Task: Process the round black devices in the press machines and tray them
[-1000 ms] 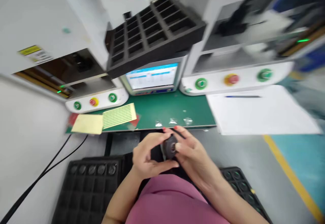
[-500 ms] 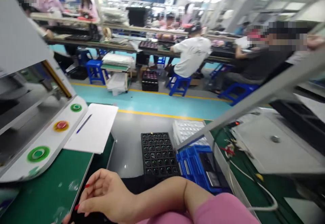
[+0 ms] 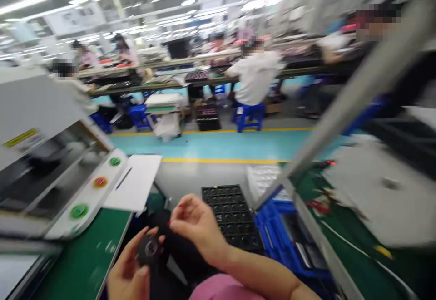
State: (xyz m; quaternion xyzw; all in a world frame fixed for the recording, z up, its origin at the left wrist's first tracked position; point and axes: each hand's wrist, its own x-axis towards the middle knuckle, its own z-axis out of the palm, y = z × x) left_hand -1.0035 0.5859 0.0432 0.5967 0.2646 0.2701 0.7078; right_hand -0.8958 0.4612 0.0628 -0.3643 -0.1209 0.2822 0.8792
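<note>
A small round black part (image 3: 149, 248) with a pale centre sits between my two hands, low in the head view. My left hand (image 3: 127, 275) holds it from below with thumb and fingers around its rim. My right hand (image 3: 194, 225) is curled just right of it, its fingertips touching the part's upper right edge. Whether the right hand pinches something small I cannot tell because of blur. A black tray (image 3: 231, 213) with round pockets lies on the floor behind my right hand.
A white machine (image 3: 51, 154) with green and red buttons stands at left on a green mat (image 3: 85, 259), with white paper (image 3: 134, 189) and a pen. Blue crates (image 3: 282, 232) and a metal frame bar (image 3: 340, 109) are at right. Other people sit at benches across the aisle.
The camera swung from the bench in front to the right and a little upward. My hands rose into view again with the round black part between them.
</note>
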